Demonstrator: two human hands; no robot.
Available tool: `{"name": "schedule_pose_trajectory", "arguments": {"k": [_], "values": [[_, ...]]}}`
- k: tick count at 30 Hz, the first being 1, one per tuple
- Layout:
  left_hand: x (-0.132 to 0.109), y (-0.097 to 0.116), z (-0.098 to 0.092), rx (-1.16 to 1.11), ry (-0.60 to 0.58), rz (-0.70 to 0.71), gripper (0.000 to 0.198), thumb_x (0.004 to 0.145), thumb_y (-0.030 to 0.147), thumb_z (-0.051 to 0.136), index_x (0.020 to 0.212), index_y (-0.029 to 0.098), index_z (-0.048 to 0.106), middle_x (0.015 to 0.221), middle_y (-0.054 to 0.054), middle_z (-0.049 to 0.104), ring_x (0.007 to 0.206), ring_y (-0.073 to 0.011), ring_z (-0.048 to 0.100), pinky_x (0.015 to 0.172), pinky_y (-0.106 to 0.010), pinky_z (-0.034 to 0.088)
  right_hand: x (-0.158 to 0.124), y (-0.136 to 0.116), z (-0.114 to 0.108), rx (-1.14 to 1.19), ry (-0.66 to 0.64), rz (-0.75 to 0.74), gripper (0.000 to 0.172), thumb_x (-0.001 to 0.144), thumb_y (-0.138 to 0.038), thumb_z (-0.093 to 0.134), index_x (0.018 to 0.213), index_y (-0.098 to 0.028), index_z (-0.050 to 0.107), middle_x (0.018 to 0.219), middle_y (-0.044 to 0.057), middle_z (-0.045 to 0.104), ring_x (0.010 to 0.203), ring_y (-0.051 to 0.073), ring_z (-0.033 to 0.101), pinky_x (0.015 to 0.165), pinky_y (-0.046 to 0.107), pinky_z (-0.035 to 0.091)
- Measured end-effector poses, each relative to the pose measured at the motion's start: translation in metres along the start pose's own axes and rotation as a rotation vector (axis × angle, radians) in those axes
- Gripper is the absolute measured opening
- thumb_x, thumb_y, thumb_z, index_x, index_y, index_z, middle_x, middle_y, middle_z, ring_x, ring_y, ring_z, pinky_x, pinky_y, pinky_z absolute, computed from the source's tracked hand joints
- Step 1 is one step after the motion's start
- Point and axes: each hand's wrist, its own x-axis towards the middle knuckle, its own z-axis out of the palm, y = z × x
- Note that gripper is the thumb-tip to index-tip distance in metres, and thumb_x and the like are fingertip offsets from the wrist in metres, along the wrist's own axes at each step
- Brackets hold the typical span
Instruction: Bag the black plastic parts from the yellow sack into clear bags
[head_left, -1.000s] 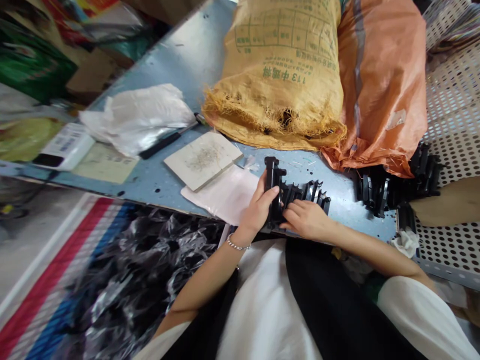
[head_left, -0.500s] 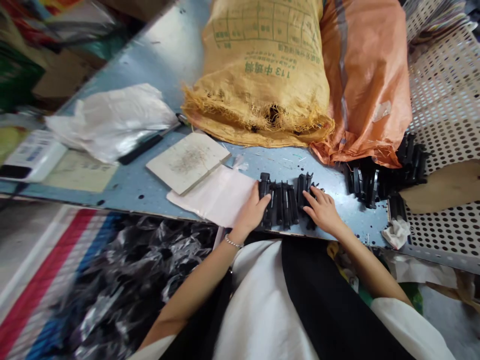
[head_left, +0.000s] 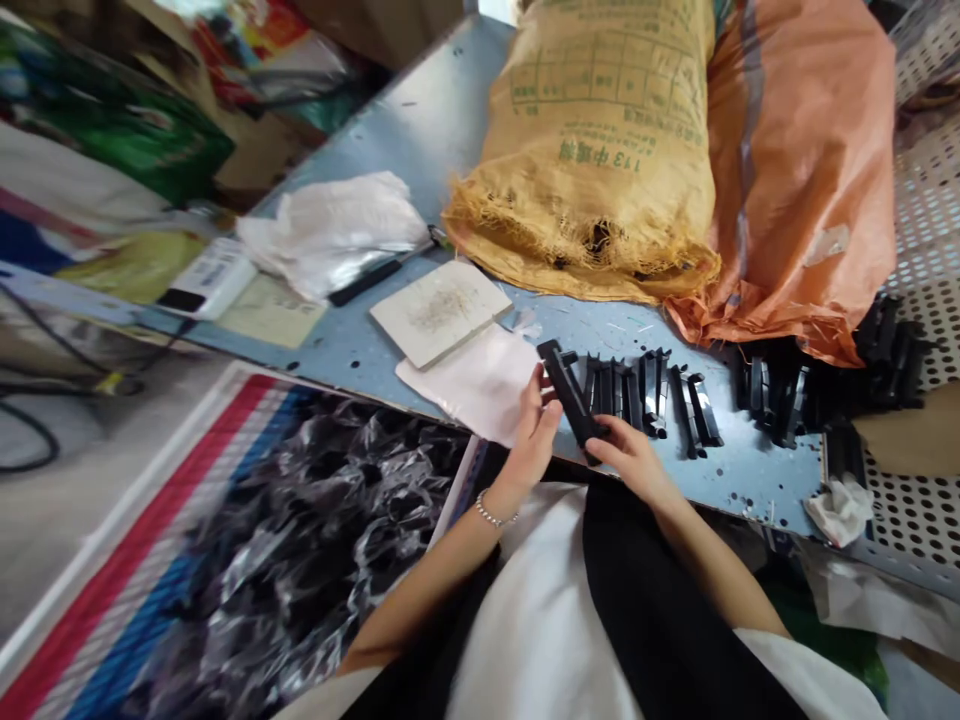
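Observation:
A long black plastic part point(head_left: 568, 392) is tilted in front of me at the table's near edge. My left hand point(head_left: 534, 442) has its fingers closed around the left side of it. At the lower end, my right hand point(head_left: 634, 458) grips the same part between thumb and fingers. Just to the right stands a row of similar black plastic pieces point(head_left: 628, 392), and two more pieces point(head_left: 695, 410) lie slightly apart. A pink-white sheet point(head_left: 480, 385) lies beside my left hand, partly under a pale square board point(head_left: 441, 310).
A yellow woven sack point(head_left: 600, 150) and an orange sack point(head_left: 810, 180) stand behind. More black pieces point(head_left: 780, 395) spill from the orange one. A white plastic bag point(head_left: 337, 225) lies left. Below the table is a container of plastic-wrapped black items point(head_left: 300, 520).
The black part at the row's left end has been picked up and tilted. My right hand has moved left from the row onto it. The view has shifted left.

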Motion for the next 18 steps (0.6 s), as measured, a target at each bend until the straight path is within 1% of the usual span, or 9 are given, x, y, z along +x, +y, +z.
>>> {"name": "schedule_pose_trajectory", "arguments": {"k": [2,3,5,6,7,9,12,15,18], "values": [[0.009,-0.010,-0.027,0.306,0.078,0.090,0.047,0.093,0.044,0.056,0.129,0.016,0.051,0.129,-0.017,0.053,0.116,-0.0265,0.055,0.101,-0.045,0.047,0.007,0.001,-0.004,0.238,-0.017,0.071,0.047,0.077,-0.050,0.073,0.109,-0.017,0.064,0.083,0.005,0.072,0.070,0.018,0.066,0.067,0.033,0.053],[0.014,-0.014,-0.040,0.465,0.087,0.121,0.038,0.091,0.040,0.059,0.118,0.014,0.058,0.122,-0.018,0.056,0.114,-0.0291,0.055,0.101,-0.049,0.046,0.009,0.000,-0.006,0.325,-0.027,0.093,0.045,0.076,-0.050,0.074,0.106,-0.017,0.065,0.083,0.006,0.073,0.070,0.019,0.067,0.067,0.033,0.053],[0.026,-0.022,-0.063,0.673,0.019,0.132,0.019,0.090,0.031,0.058,0.094,0.014,0.064,0.105,-0.016,0.061,0.108,-0.0314,0.057,0.099,-0.051,0.045,0.012,-0.004,-0.007,0.429,-0.031,0.106,0.042,0.074,-0.048,0.076,0.102,-0.017,0.067,0.088,0.008,0.075,0.075,0.020,0.070,0.071,0.035,0.054],[0.032,-0.025,-0.072,0.698,-0.034,0.118,0.017,0.090,0.028,0.055,0.086,0.015,0.064,0.098,-0.015,0.063,0.103,-0.0304,0.059,0.097,-0.050,0.046,0.013,-0.007,-0.005,0.458,-0.025,0.102,0.041,0.073,-0.046,0.077,0.101,-0.017,0.067,0.091,0.009,0.076,0.077,0.021,0.070,0.073,0.035,0.054],[0.038,-0.027,-0.080,0.673,-0.081,0.092,0.018,0.090,0.026,0.053,0.081,0.016,0.064,0.093,-0.013,0.063,0.097,-0.0281,0.061,0.093,-0.047,0.047,0.013,-0.008,-0.002,0.478,-0.019,0.096,0.041,0.072,-0.044,0.078,0.101,-0.017,0.068,0.094,0.009,0.076,0.080,0.021,0.071,0.075,0.035,0.054],[0.048,-0.029,-0.090,0.531,-0.111,0.013,0.018,0.086,0.028,0.058,0.074,0.017,0.063,0.083,-0.008,0.064,0.083,-0.0226,0.061,0.082,-0.038,0.050,0.013,-0.010,0.005,0.500,-0.024,0.090,0.040,0.072,-0.042,0.078,0.101,-0.016,0.068,0.099,0.010,0.076,0.082,0.021,0.071,0.077,0.035,0.054],[0.056,-0.028,-0.100,0.257,-0.057,-0.144,0.024,0.073,0.038,0.072,0.068,0.017,0.061,0.070,-0.002,0.062,0.065,-0.0158,0.056,0.064,-0.029,0.045,0.012,-0.010,0.011,0.523,-0.047,0.111,0.037,0.074,-0.041,0.076,0.101,-0.016,0.069,0.098,0.011,0.076,0.080,0.021,0.070,0.076,0.035,0.055],[0.059,-0.025,-0.104,0.048,-0.029,-0.240,0.030,0.073,0.045,0.070,0.070,0.016,0.065,0.066,-0.001,0.063,0.061,-0.0136,0.054,0.061,-0.026,0.042,0.013,-0.009,0.014,0.574,-0.093,0.148,0.035,0.076,-0.042,0.074,0.099,-0.017,0.069,0.093,0.009,0.076,0.076,0.019,0.070,0.069,0.030,0.056],[0.058,-0.023,-0.104,0.010,0.046,-0.228,0.027,0.077,0.042,0.067,0.078,0.015,0.067,0.068,-0.002,0.065,0.062,-0.0140,0.057,0.062,-0.026,0.045,0.016,-0.007,0.023,0.671,-0.231,0.257,0.037,0.080,-0.048,0.066,0.095,-0.014,0.069,0.088,0.010,0.076,0.071,0.017,0.070,0.062,0.025,0.056]]}}
